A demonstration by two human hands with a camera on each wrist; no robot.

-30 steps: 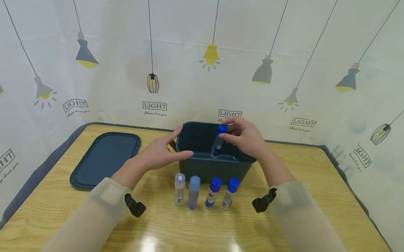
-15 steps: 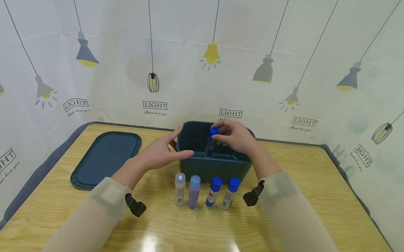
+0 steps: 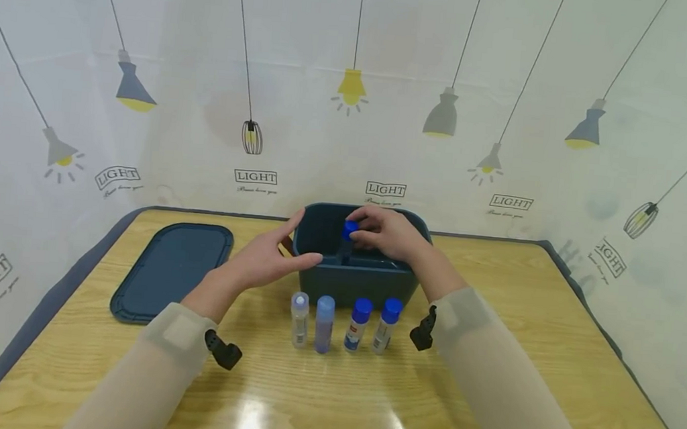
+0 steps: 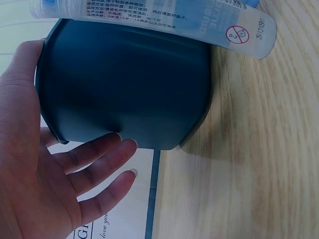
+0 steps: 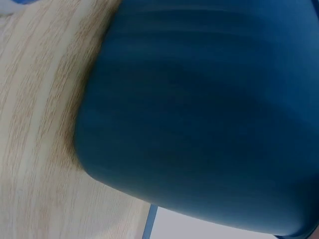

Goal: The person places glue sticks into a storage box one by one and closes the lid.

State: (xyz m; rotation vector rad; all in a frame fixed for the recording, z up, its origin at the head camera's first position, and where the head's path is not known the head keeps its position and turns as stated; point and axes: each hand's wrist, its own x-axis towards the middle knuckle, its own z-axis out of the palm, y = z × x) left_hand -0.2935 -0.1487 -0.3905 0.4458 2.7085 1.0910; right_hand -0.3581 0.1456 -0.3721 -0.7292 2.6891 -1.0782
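The right hand [image 3: 389,233] pinches a tube [image 3: 347,250] by its cap [image 3: 350,228], grip narrow, inside the bin [image 3: 357,287] near the far edge of the worktop [image 3: 512,308]; the left hand [image 3: 262,261] lies spread against the bin. Dimly seen, the tube is probably light, stiff, slick, best held capwise.

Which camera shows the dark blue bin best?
The head view: it shows the dark blue bin, open top and front wall. Left wrist shows its side partly behind a clear glue bottle; right wrist shows its cropped side.
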